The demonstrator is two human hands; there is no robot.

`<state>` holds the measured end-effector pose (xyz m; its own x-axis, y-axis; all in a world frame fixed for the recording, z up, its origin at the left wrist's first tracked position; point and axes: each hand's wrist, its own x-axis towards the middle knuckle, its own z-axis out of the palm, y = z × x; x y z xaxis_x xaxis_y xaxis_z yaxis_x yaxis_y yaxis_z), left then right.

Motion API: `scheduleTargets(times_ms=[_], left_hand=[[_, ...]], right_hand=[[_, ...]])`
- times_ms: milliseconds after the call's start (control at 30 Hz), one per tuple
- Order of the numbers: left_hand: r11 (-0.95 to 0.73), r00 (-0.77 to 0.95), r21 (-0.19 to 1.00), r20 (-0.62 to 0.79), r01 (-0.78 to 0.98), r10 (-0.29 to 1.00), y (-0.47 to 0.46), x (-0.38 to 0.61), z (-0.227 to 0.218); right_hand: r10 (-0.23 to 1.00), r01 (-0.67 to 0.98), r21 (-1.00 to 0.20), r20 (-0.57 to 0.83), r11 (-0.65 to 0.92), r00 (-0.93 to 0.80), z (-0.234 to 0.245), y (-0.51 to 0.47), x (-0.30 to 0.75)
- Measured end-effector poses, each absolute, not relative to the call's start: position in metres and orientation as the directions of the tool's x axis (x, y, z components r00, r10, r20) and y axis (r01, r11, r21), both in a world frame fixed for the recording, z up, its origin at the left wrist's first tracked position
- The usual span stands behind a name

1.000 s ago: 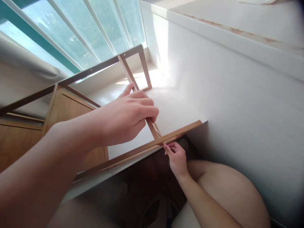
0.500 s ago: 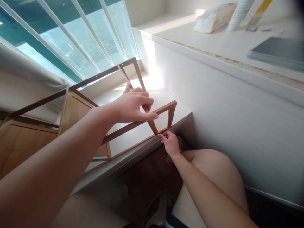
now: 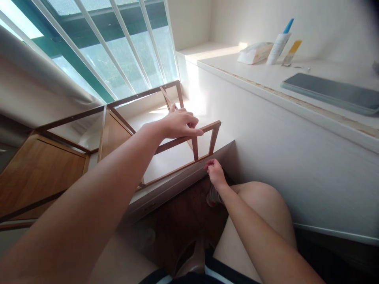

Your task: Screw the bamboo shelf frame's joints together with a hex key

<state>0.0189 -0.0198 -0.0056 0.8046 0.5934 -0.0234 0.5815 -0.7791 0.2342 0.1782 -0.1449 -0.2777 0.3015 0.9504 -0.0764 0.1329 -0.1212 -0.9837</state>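
Observation:
A brown wooden frame, like a shelf rack with panels, lies on its side on a white ledge. My left hand reaches over its upper rail, fingers curled round a wooden crosspiece and thumb stretched along the rail. The crosspiece slants across the frame; its lower end meets the bottom rail, and its middle is hidden by my hand. Just below and right of that end, my right hand hangs apart from the wood with its fingers curled together. Anything small in them cannot be made out.
On the white counter at right are a phone, a white tube with blue nozzle, a yellow-capped item and a plastic packet. A barred window and curtain stand at left.
My right hand has drawn back from the crosspiece's lower end, slightly to the right. My left hand stays on the crosspiece, which now stands more upright at its lower end. The view has shifted.

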Motion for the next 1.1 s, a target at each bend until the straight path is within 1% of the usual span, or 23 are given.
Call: scheduleTargets(times_ms=[100, 167, 267, 367, 467, 533, 633, 700, 767, 833, 867, 933, 1033, 1100], left_hand=[[-0.78, 0.807, 0.247, -0.012, 0.575, 0.591, -0.02, 0.018, -0.008], [-0.779, 0.806, 0.253, -0.004, 0.573, 0.591, -0.02, 0.017, -0.008], [-0.777, 0.804, 0.256, 0.002, 0.575, 0.595, -0.022, 0.017, -0.007], [-0.78, 0.807, 0.255, 0.001, 0.571, 0.591, -0.024, 0.017, -0.006], [-0.786, 0.812, 0.251, 0.003, 0.565, 0.584, -0.024, 0.017, -0.006], [-0.79, 0.816, 0.257, 0.005, 0.557, 0.578, -0.024, 0.017, -0.005], [-0.791, 0.821, 0.268, 0.001, 0.55, 0.571, -0.025, 0.016, -0.004], [-0.789, 0.819, 0.268, -0.005, 0.553, 0.573, -0.026, 0.016, -0.003], [-0.787, 0.819, 0.265, -0.013, 0.557, 0.574, -0.027, 0.015, -0.002], [-0.785, 0.817, 0.264, -0.017, 0.56, 0.576, -0.027, 0.015, -0.001], [-0.783, 0.815, 0.265, -0.017, 0.563, 0.579, -0.028, 0.014, -0.001], [-0.781, 0.812, 0.263, -0.019, 0.567, 0.584, -0.028, 0.015, -0.001], [-0.779, 0.811, 0.257, -0.032, 0.571, 0.584, -0.028, 0.015, -0.001], [-0.779, 0.81, 0.256, -0.036, 0.573, 0.585, -0.028, 0.016, -0.001]], right_hand=[[0.952, 0.14, -0.981, -0.089, -0.134, 0.291, -0.274, -0.153, 0.183], [0.968, 0.113, -0.986, -0.089, -0.119, 0.236, -0.268, -0.159, 0.187], [0.983, -0.057, -0.993, -0.115, -0.108, 0.141, -0.258, -0.165, 0.191], [0.984, -0.224, -0.967, -0.146, -0.12, 0.103, -0.25, -0.17, 0.194], [0.982, -0.262, -0.955, -0.165, -0.136, 0.092, -0.247, -0.173, 0.197], [0.985, -0.192, -0.974, -0.143, -0.122, 0.099, -0.245, -0.173, 0.201], [0.987, 0.057, -0.996, -0.065, -0.074, 0.143, -0.242, -0.173, 0.205], [0.99, 0.223, -0.974, -0.01, -0.042, 0.143, -0.239, -0.172, 0.207], [0.987, 0.354, -0.935, 0.061, 0.006, 0.145, -0.236, -0.171, 0.208], [0.979, 0.434, -0.9, 0.125, 0.044, 0.161, -0.233, -0.17, 0.208], [0.975, 0.442, -0.896, 0.139, 0.05, 0.172, -0.232, -0.17, 0.208], [0.974, 0.376, -0.926, 0.12, 0.039, 0.194, -0.232, -0.173, 0.207], [0.975, 0.166, -0.986, 0.045, 0.009, 0.217, -0.233, -0.179, 0.203], [0.977, 0.049, -0.999, 0.004, -0.006, 0.213, -0.236, -0.184, 0.199]])
